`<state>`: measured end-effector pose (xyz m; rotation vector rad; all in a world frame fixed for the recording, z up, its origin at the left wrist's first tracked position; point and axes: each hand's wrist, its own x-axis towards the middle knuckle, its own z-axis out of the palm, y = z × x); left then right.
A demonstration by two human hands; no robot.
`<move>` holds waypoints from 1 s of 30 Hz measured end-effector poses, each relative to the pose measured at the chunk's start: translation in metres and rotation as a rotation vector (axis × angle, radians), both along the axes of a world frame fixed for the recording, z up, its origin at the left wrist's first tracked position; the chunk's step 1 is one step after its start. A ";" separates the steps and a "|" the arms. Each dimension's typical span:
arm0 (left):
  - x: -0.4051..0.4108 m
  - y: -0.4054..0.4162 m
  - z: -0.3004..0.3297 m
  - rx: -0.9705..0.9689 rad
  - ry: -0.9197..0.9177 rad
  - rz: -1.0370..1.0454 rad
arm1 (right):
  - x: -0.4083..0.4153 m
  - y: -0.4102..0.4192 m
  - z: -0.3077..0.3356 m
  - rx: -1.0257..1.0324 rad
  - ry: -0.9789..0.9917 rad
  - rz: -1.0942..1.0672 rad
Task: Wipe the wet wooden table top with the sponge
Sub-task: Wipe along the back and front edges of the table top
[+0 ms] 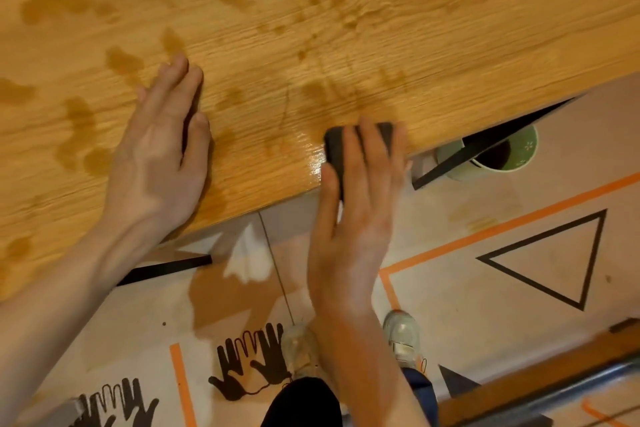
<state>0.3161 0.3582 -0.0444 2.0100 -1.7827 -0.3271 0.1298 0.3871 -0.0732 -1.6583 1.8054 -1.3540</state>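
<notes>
The wooden table top (346, 28) fills the upper part of the head view, with several darker wet patches (83, 125) and a shiny wet streak near its front edge. My right hand (356, 204) holds a dark sponge (334, 149) against the table's front edge, with the thumb on its left side and the fingers laid over its top. My left hand (162, 149) rests flat on the table to the left, fingers straight.
Below the table edge stands a green cup (519, 156) on the floor, partly behind a black table brace (450, 166). The floor has orange tape lines, a black triangle outline (554, 256) and black hand prints. My shoes (403, 336) stand near the edge.
</notes>
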 end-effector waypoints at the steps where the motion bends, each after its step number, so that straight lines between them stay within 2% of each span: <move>1: 0.001 0.000 -0.002 0.012 -0.008 0.001 | 0.016 0.012 0.004 0.007 0.071 0.100; 4: -0.001 -0.001 0.002 0.012 -0.013 -0.006 | 0.020 0.026 0.013 -0.008 0.252 0.396; 6: -0.003 0.000 0.003 0.006 0.005 -0.003 | -0.016 0.007 0.016 -0.003 0.337 0.460; 8: -0.005 0.001 0.004 0.007 -0.012 -0.001 | -0.056 -0.015 0.021 0.042 0.345 0.353; 10: -0.004 0.002 0.004 0.015 -0.036 0.000 | -0.091 -0.040 0.030 0.159 0.268 0.183; 13: -0.003 0.001 0.004 0.023 -0.053 0.006 | -0.084 -0.049 0.038 0.241 0.185 0.038; 15: -0.004 0.000 0.005 0.029 -0.058 -0.004 | -0.042 -0.031 0.039 0.213 0.224 0.110; 18: -0.005 0.000 0.008 0.035 -0.057 -0.017 | 0.012 0.001 0.037 0.097 0.322 0.338; 20: -0.006 0.000 0.009 0.041 -0.061 -0.022 | 0.006 -0.003 0.040 0.071 0.385 0.504; 22: -0.006 0.001 0.009 0.049 -0.061 -0.021 | -0.028 -0.022 0.043 0.132 0.386 0.575; 23: -0.006 0.001 0.009 0.053 -0.056 -0.024 | -0.049 -0.034 0.046 0.181 0.387 0.529; 26: -0.005 0.000 0.009 0.058 -0.048 -0.031 | -0.099 -0.070 0.058 0.296 0.341 0.202; 28: -0.005 0.001 0.009 0.050 -0.046 -0.035 | -0.095 -0.076 0.058 0.327 0.290 0.039; 30: -0.006 0.002 0.009 0.037 -0.034 -0.033 | -0.060 -0.063 0.055 0.298 0.312 0.044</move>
